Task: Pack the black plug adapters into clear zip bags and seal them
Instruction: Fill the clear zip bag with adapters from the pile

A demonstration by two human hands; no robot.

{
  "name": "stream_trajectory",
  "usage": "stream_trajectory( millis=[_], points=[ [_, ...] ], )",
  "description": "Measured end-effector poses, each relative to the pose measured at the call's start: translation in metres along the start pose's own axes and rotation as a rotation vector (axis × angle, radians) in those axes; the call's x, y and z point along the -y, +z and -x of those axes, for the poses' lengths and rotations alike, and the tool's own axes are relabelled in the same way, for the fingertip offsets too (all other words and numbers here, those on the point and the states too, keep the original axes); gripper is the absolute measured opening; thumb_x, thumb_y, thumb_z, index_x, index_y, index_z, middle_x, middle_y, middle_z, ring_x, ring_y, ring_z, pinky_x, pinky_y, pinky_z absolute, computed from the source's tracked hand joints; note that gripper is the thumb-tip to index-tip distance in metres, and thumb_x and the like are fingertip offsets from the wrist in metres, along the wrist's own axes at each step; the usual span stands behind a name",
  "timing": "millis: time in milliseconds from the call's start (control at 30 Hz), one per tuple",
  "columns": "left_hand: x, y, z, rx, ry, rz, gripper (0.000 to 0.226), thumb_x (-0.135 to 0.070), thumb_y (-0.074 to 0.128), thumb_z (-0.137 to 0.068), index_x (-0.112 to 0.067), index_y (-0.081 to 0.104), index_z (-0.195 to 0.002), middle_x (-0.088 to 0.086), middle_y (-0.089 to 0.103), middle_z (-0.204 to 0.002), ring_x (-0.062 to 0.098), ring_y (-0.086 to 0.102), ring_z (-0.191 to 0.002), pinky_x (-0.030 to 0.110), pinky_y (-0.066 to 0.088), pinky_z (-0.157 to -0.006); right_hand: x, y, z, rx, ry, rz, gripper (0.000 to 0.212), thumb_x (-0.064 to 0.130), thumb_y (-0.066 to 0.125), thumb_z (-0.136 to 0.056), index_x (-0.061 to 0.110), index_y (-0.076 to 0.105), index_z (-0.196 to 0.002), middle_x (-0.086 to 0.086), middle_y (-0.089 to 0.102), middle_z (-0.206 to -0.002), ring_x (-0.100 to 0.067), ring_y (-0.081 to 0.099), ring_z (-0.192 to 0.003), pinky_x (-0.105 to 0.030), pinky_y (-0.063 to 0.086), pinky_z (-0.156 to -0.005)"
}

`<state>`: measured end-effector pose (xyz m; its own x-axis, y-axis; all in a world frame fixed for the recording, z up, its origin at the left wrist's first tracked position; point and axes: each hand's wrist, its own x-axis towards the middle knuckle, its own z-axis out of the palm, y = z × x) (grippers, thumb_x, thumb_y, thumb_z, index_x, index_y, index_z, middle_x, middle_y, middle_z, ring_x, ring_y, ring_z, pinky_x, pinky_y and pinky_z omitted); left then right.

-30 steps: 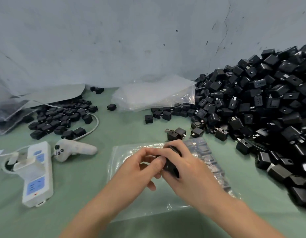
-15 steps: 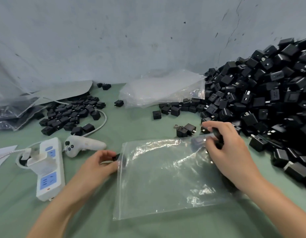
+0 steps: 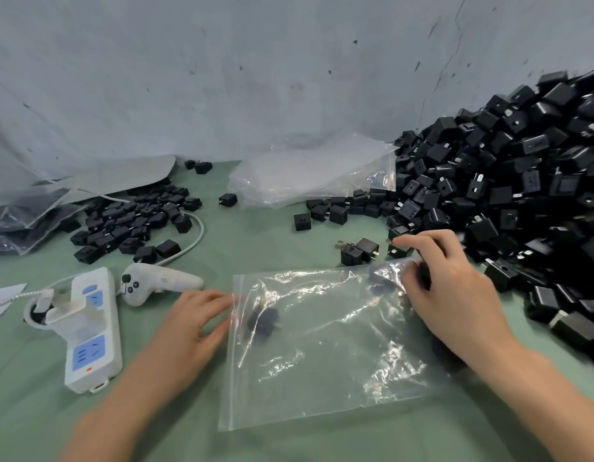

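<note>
Since the frame half a second earlier, the left hand [image 3: 192, 328] has let go of the adapter it was pinching at the left edge of the zip bag [image 3: 322, 361], and that adapter [image 3: 264, 323] now lies inside the bag, just within that edge. This suggests one unit is loaded and filling has only begun; the bag is not yet sealed. The main heap of black adapters [image 3: 522, 181] rises to the right of the bag and beyond it, its nearest pieces just beside the bag's right edge. The bag lies flat on the green table [image 3: 255, 241] and holds the one clear adapter; a second dark shape [image 3: 382, 282] shows through the plastic at the far right corner, too blurred to identify. Spare clear bags [image 3: 309, 175] lie well beyond the bag. A smaller scatter of adapters [image 3: 132, 225] lies far left of it. A white power strip [image 3: 89, 331] sits to the left of the bag, with a white controller [image 3: 155, 285] between them. The right hand [image 3: 455, 295] curls over the bag's far right corner, pinching the plastic. The left hand rests at the bag's left edge, fingers loosely bent, holding nothing.
</note>
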<state>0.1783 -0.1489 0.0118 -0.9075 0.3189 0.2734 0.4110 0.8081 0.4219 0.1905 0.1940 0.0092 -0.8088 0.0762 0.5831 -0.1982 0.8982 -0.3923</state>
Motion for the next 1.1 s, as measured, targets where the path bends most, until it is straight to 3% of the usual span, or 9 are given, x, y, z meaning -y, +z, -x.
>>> stream_trajectory(
  millis=[133, 300, 433, 533, 600, 667, 767, 867, 1100],
  points=[
    [-0.003, 0.001, 0.001, 0.084, 0.095, -0.082, 0.042, -0.059, 0.045, -0.092, -0.037, 0.069, -0.119, -0.03, 0.058, -0.117, 0.006, 0.046, -0.109, 0.024, 0.034, -0.096, -0.007, -0.002, 0.002, -0.006, -0.044, 0.16, 0.036, 0.008, 0.065, -0.087, 0.018, 0.064, -0.121, -0.005, 0.056, -0.113, -0.017, 0.035, -0.05, -0.03, 0.041, -0.034],
    [-0.006, 0.012, 0.001, 0.083, 0.105, 0.006, 0.029, -0.054, 0.059, -0.093, -0.047, 0.064, -0.12, -0.027, 0.065, -0.097, -0.001, 0.042, -0.108, 0.022, 0.037, -0.091, -0.011, -0.001, 0.003, 0.074, 0.016, 0.227, 0.036, 0.008, 0.063, -0.087, 0.017, 0.065, -0.121, -0.008, 0.056, -0.114, -0.018, 0.038, -0.063, -0.028, 0.041, -0.038],
    [-0.02, 0.019, -0.005, 0.087, 0.233, -0.145, 0.031, -0.052, 0.048, -0.094, -0.04, 0.065, -0.116, -0.026, 0.061, -0.1, 0.004, 0.045, -0.095, 0.026, 0.04, -0.083, -0.014, 0.002, 0.002, 0.141, 0.062, 0.223, 0.03, 0.014, 0.06, -0.092, 0.021, 0.063, -0.121, -0.002, 0.053, -0.114, -0.017, 0.041, -0.064, -0.028, 0.039, -0.045],
    [-0.038, 0.022, -0.016, 0.054, 0.313, -0.098, 0.029, -0.045, 0.058, -0.09, -0.031, 0.069, -0.113, -0.02, 0.061, -0.087, 0.002, 0.049, -0.085, 0.016, 0.047, -0.077, -0.016, 0.003, 0.001, 0.169, 0.094, 0.237, 0.027, 0.018, 0.058, -0.094, 0.026, 0.063, -0.12, 0.002, 0.052, -0.115, -0.016, 0.04, -0.062, -0.029, 0.039, -0.046],
    [-0.045, 0.028, -0.023, 0.103, 0.271, 0.046, 0.025, -0.04, 0.063, -0.091, -0.032, 0.066, -0.114, -0.016, 0.066, -0.091, 0.0, 0.055, -0.089, 0.003, 0.045, -0.078, -0.016, 0.003, 0.001, 0.182, 0.112, 0.235, 0.025, 0.021, 0.056, -0.096, 0.029, 0.063, -0.119, 0.003, 0.051, -0.115, -0.016, 0.041, -0.061, -0.03, 0.042, -0.048],
    [-0.049, 0.036, -0.028, 0.161, 0.208, 0.195, 0.034, -0.031, 0.068, -0.092, -0.032, 0.064, -0.125, -0.029, 0.066, -0.106, -0.012, 0.056, -0.104, 0.005, 0.042, -0.091, -0.017, 0.003, 0.001, 0.193, 0.124, 0.231, 0.025, 0.023, 0.053, -0.096, 0.032, 0.063, -0.117, 0.004, 0.05, -0.115, -0.016, 0.041, -0.06, -0.031, 0.043, -0.05],
    [-0.056, 0.047, -0.035, 0.186, 0.266, 0.133, 0.04, -0.039, 0.062, -0.092, -0.035, 0.057, -0.131, -0.045, 0.054, -0.116, -0.037, 0.034, -0.106, -0.009, 0.024, -0.09, -0.018, 0.003, 0.0, 0.22, 0.138, 0.245, 0.022, 0.026, 0.049, -0.098, 0.035, 0.062, -0.113, 0.006, 0.049, -0.115, -0.013, 0.04, -0.06, -0.03, 0.043, -0.051],
    [-0.062, 0.055, -0.049, 0.275, 0.249, 0.045, 0.046, -0.052, 0.051, -0.094, -0.05, 0.041, -0.139, -0.035, 0.048, -0.114, -0.025, 0.038, -0.105, 0.001, 0.03, -0.094, -0.019, 0.004, -0.001, 0.236, 0.131, 0.246, 0.02, 0.027, 0.048, -0.098, 0.036, 0.062, -0.108, 0.007, 0.049, -0.116, -0.006, 0.036, -0.057, -0.028, 0.04, -0.05],
    [-0.087, 0.064, -0.087, 0.45, 0.287, 0.061, 0.035, -0.037, 0.057, -0.098, -0.03, 0.054, -0.132, -0.015, 0.054, -0.1, -0.007, 0.05, -0.085, 0.008, 0.038, -0.08, -0.021, 0.005, -0.002, 0.257, 0.128, 0.248, 0.02, 0.028, 0.046, -0.1, 0.036, 0.063, -0.108, 0.007, 0.047, -0.115, -0.015, 0.045, -0.069, -0.028, 0.038, -0.051]
  ],
)
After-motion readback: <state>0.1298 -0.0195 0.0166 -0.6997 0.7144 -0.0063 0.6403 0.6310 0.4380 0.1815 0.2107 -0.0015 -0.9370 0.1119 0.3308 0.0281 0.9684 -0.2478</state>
